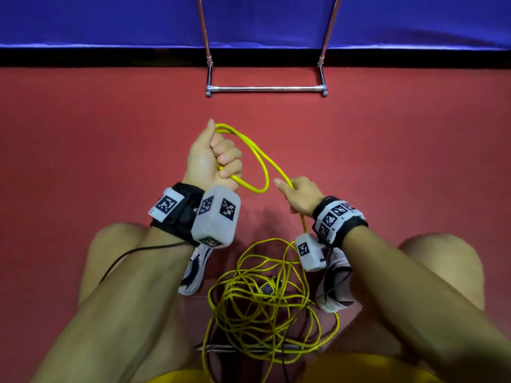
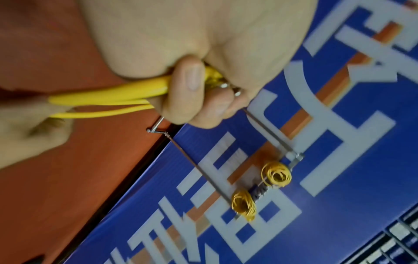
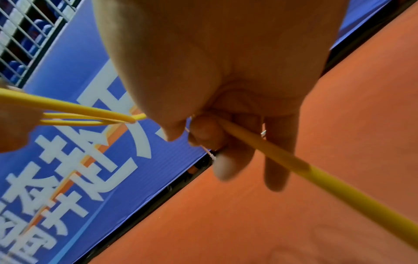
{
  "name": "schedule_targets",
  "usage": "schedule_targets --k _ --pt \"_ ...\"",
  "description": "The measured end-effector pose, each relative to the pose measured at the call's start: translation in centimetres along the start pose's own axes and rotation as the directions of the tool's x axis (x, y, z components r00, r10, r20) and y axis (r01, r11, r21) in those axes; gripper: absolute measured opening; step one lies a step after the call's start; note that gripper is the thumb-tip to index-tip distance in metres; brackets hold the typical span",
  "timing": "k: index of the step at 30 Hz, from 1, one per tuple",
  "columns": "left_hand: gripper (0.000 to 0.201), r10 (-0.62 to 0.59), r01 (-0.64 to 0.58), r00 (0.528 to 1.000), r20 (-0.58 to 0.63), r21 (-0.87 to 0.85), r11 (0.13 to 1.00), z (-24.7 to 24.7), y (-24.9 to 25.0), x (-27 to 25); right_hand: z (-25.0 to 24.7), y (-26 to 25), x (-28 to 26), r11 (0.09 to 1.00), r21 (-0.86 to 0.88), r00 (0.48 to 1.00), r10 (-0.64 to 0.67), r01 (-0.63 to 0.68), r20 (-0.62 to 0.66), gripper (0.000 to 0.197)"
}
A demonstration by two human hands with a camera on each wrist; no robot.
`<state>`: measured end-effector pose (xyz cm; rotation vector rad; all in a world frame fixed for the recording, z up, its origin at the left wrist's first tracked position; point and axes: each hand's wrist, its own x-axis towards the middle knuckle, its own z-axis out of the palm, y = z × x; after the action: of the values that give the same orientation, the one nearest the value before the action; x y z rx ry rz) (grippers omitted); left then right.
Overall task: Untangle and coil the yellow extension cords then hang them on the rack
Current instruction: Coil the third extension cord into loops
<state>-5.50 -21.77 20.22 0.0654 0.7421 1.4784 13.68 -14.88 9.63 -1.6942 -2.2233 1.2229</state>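
**Yellow cord held in loops above a tangle on the red floor**

The yellow cord (image 1: 255,150) is thin, smooth and glossy, round in section. The left hand (image 1: 211,158) is clenched round it, fingers curled tight and thumb upright, holding a few loops gathered in the fist; the loops arc out to the right of the fist and hang as a narrow oval. In the left wrist view the plug (image 2: 214,76) at the cord's end shows inside that fist, with two small metal pins poking out past the fingers (image 2: 192,78).

The right hand (image 1: 300,196) grasps a single strand of the same cord, which runs up from it toward the left hand and down past the wrist. In the right wrist view the strand passes under the curled forefinger while the other fingers (image 3: 279,157) hang straighter beside it.

Below both hands, between the person's bare knees and two pale shoes (image 1: 195,269), the rest of the cord lies in a loose tangle (image 1: 262,305) of many crossing loops on the matte red floor (image 1: 110,120). A small dark block sits in the middle of the tangle; what it is cannot be told.

Well beyond the hands stands the rack (image 1: 266,89), thin shiny metal tubing with a floor bar and two uprights, against a blue banner (image 1: 110,20) printed with large pale characters. In the left wrist view two coiled yellow bundles (image 2: 276,174) hang on the rack's top bar
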Motion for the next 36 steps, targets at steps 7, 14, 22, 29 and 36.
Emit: schedule_targets --k 7,14,22,29,36 --pt "0.057 0.064 -0.065 0.998 -0.013 -0.155 0.986 -3.5 1.1 1.5 2.9 2.7 0.4 0.991 -0.133 0.989 0.053 -0.035 0.136 0.033" --pt "0.054 0.160 -0.173 0.980 -0.117 -0.112 0.979 -3.4 0.1 2.4 3.6 3.6 -1.5 0.995 -0.092 0.975 -0.006 0.027 0.224 0.038" --pt "0.047 0.340 -0.334 0.895 -0.289 0.073 0.940 -3.4 -1.8 2.5 3.6 3.4 -4.2 0.951 -0.106 0.942 -0.267 0.292 0.202 0.014" --pt "0.029 0.516 -0.427 0.841 -0.163 0.388 0.817 -3.3 -3.9 2.9 2.2 1.8 -6.3 0.916 -0.148 0.875 -0.293 0.372 0.386 0.035" --pt "0.022 0.529 -0.447 0.846 -0.065 0.454 0.771 -3.5 -4.1 3.4 2.2 1.3 -6.4 0.902 -0.188 0.855 -0.276 0.388 0.440 0.040"
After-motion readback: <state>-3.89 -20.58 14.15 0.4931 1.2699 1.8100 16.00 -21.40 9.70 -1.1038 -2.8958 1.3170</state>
